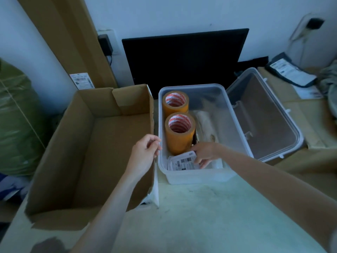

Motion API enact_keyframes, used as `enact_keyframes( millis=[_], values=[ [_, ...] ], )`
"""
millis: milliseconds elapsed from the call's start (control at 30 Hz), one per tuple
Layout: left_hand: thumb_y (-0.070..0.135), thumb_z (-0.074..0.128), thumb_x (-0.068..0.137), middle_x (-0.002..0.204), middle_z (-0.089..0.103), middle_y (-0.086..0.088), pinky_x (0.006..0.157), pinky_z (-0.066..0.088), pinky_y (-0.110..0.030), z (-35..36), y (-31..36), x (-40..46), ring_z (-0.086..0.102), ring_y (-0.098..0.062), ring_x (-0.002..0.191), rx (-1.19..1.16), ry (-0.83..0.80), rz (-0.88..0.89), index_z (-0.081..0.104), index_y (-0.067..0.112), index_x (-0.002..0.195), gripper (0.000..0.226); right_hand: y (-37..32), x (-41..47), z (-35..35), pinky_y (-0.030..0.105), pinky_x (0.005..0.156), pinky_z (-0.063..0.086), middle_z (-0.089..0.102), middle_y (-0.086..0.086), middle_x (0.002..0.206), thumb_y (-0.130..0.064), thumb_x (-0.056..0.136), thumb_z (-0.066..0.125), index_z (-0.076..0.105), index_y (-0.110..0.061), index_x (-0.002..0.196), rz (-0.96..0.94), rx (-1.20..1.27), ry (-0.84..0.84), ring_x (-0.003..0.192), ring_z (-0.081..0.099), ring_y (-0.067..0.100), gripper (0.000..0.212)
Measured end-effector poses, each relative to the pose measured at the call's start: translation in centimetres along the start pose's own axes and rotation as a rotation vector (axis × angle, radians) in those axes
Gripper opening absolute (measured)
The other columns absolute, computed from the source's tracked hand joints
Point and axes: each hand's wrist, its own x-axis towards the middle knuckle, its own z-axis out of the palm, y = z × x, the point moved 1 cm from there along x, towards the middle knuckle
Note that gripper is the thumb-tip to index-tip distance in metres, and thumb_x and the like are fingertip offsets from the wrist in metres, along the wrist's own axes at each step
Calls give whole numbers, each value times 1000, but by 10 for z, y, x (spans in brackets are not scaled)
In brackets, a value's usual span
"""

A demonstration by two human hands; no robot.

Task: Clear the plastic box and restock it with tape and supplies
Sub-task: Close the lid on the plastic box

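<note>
Cardboard box (87,148) beside plastic box (193,178) | right hand (205,154) pinching label packs (182,161) | left hand (145,152) loosely curled

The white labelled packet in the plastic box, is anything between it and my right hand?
No. The right hand is already on the white labelled packet, at the near end of the plastic box. The nearer tape roll stands just behind the packet, not between them.
</note>
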Motion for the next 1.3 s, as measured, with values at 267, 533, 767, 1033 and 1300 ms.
enact_keyframes(
  millis=[267,533,767,1033,1300],
  values=[
    [19,47,98,84,62,4,75,48,-23,4,3,-4,59,-10,80,44,6,21,60,27,91,17,-1,-31,-7,39,95,53,62,17,124,5,93,45,56,-8,129,-78,-8,141,107,64,30,40],
    [13,52,95,96,57,9,73,41,-10,15,1,-18,54,-2,86,160,72,227,60,22,96,12,12,-109,-21,23,86,45,71,9,101,-2,91,52,70,-5,105,-398,29,985,92,64,22,22],
    [8,56,90,118,48,-2,89,31,-24,32,-6,-21,42,-17,114,423,217,316,59,15,111,23,62,-143,-51,50,100,31,43,17,140,-13,88,53,51,-5,125,112,-445,1335,126,36,40,38],
    [6,53,91,130,50,-6,96,34,-31,35,-5,-19,42,-22,120,454,206,276,56,12,121,31,69,-148,-54,48,97,30,43,25,134,-8,82,57,38,-3,132,357,-262,1356,120,39,42,53],
    [2,47,94,124,55,1,93,35,-25,30,-6,-22,43,-15,116,304,178,223,57,17,122,33,32,-142,-15,35,97,47,57,8,129,-4,87,53,42,-13,138,-359,394,1326,112,58,18,54]
  ],
)
